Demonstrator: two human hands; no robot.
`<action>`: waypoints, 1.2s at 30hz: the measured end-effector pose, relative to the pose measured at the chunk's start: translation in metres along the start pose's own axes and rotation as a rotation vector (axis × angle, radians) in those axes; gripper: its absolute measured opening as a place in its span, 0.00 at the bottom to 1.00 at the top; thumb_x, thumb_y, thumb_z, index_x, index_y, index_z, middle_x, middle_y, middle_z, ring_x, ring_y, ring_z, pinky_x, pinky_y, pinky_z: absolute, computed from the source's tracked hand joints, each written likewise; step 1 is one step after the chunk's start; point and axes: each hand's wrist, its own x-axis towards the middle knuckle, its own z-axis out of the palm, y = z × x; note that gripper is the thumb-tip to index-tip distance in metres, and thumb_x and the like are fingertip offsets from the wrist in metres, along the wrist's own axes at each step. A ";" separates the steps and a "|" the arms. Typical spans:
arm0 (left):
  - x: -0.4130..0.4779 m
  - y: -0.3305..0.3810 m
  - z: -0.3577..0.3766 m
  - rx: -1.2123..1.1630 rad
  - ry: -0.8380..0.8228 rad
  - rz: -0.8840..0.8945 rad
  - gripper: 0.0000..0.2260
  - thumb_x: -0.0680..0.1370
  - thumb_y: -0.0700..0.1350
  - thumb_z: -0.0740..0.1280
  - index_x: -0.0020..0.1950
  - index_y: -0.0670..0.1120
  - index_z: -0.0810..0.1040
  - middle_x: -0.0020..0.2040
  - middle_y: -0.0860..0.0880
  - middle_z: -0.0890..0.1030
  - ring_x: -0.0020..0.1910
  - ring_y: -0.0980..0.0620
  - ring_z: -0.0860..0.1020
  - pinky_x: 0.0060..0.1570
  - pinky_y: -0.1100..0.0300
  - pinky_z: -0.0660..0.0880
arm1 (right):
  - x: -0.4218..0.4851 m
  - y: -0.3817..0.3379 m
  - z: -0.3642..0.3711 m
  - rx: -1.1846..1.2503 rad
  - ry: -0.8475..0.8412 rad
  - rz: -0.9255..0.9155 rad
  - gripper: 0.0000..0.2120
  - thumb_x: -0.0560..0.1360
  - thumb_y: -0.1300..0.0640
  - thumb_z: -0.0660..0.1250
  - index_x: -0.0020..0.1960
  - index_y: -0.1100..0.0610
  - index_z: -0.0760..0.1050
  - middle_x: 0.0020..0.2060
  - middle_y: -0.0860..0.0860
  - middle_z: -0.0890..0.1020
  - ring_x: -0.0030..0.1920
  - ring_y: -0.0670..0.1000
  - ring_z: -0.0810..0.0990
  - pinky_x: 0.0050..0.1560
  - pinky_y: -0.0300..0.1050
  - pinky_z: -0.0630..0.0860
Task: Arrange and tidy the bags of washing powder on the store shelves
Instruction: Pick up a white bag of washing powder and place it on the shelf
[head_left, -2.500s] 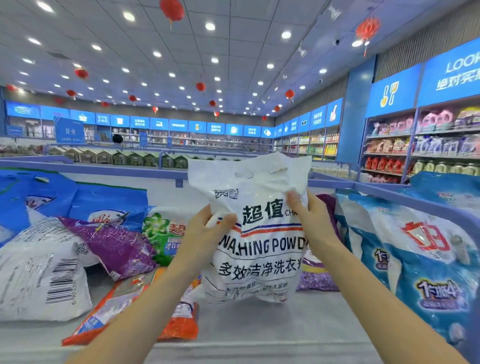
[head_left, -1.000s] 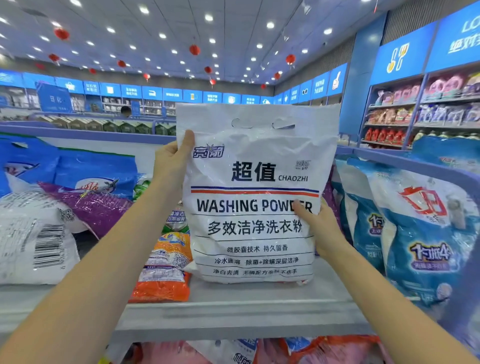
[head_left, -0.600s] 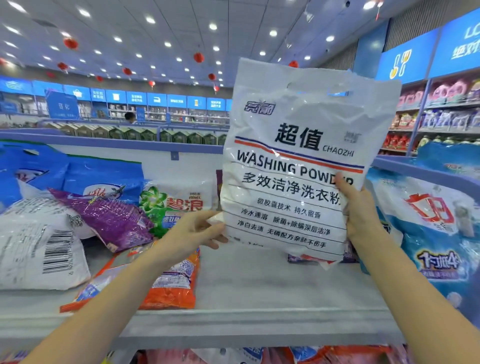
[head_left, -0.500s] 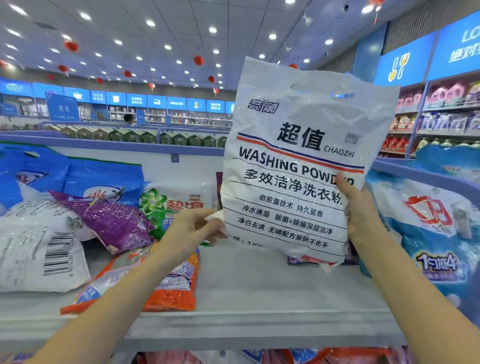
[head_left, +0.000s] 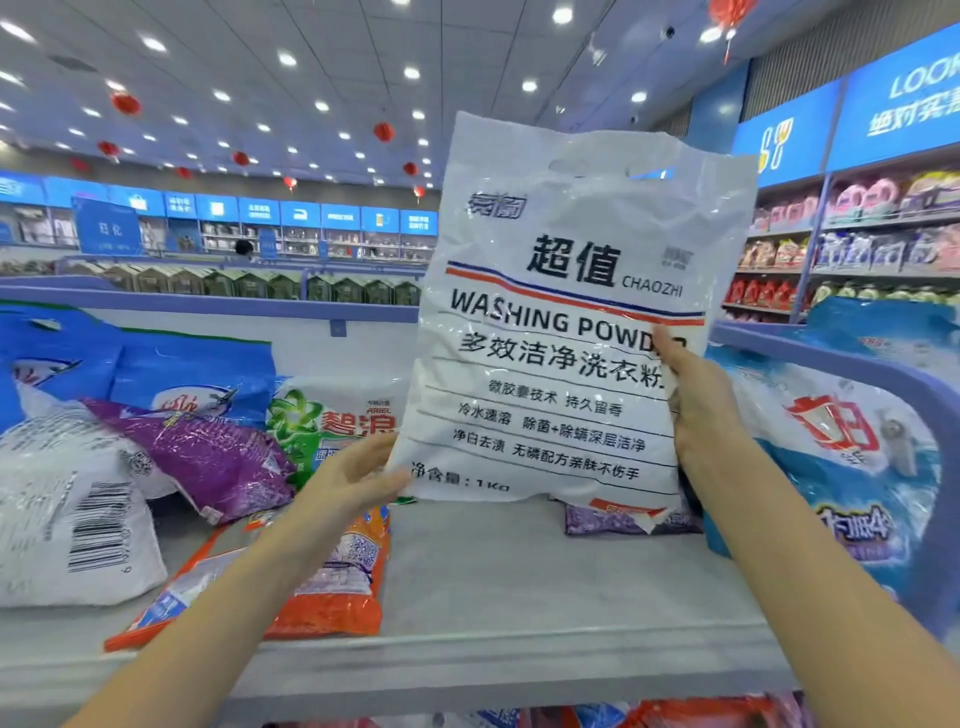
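I am standing at the grey shelf (head_left: 519, 597), which is running beneath and in front of the white bag (head_left: 561, 332). I am holding that white bag up in both hands with the print facing me and its top leaning a little to the right. Its lower edge is hanging low over the shelf, and I cannot tell whether it is touching. My bare forearms are reaching up and forward from the bottom corners of the view, converging on the white bag's lower half.

Just right of the white bag, the blue bags (head_left: 841, 457) are standing upright. Well left of it the barcode bag (head_left: 78, 519) is lying flat, and a purple bag (head_left: 218, 457) is slumping against it on the side nearer the white bag. Below and left of the white bag, the orange bag (head_left: 332, 587) is lying flat under my left forearm. The green bag (head_left: 332, 421) is standing just left of the white bag, behind my left hand (head_left: 358, 478).

My right hand (head_left: 696, 405) is gripping the white bag's right edge about halfway up, thumb lying across the print, the other fingers hidden behind. My left hand is pinching the lower left corner lightly, thumb tip on the front, fingers going to the edge.
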 end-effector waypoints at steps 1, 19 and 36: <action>0.007 0.008 -0.001 0.002 -0.012 -0.005 0.35 0.56 0.61 0.77 0.61 0.54 0.76 0.55 0.55 0.83 0.52 0.54 0.82 0.49 0.58 0.78 | -0.003 -0.002 0.003 -0.010 -0.016 -0.006 0.12 0.76 0.55 0.68 0.52 0.63 0.76 0.31 0.50 0.83 0.29 0.43 0.81 0.28 0.36 0.77; 0.035 0.031 0.013 -0.455 0.485 -0.106 0.12 0.71 0.47 0.73 0.53 0.47 0.79 0.47 0.43 0.84 0.46 0.43 0.83 0.48 0.43 0.78 | -0.029 0.045 -0.013 -0.227 -0.273 0.019 0.40 0.59 0.32 0.73 0.63 0.52 0.69 0.55 0.51 0.80 0.52 0.50 0.80 0.50 0.50 0.78; 0.030 0.049 -0.013 -0.425 0.525 -0.120 0.26 0.67 0.52 0.75 0.62 0.44 0.76 0.51 0.41 0.83 0.47 0.41 0.82 0.47 0.42 0.79 | -0.052 0.071 -0.042 -0.732 -0.384 -0.467 0.12 0.75 0.55 0.67 0.33 0.54 0.74 0.25 0.48 0.74 0.29 0.47 0.72 0.33 0.50 0.71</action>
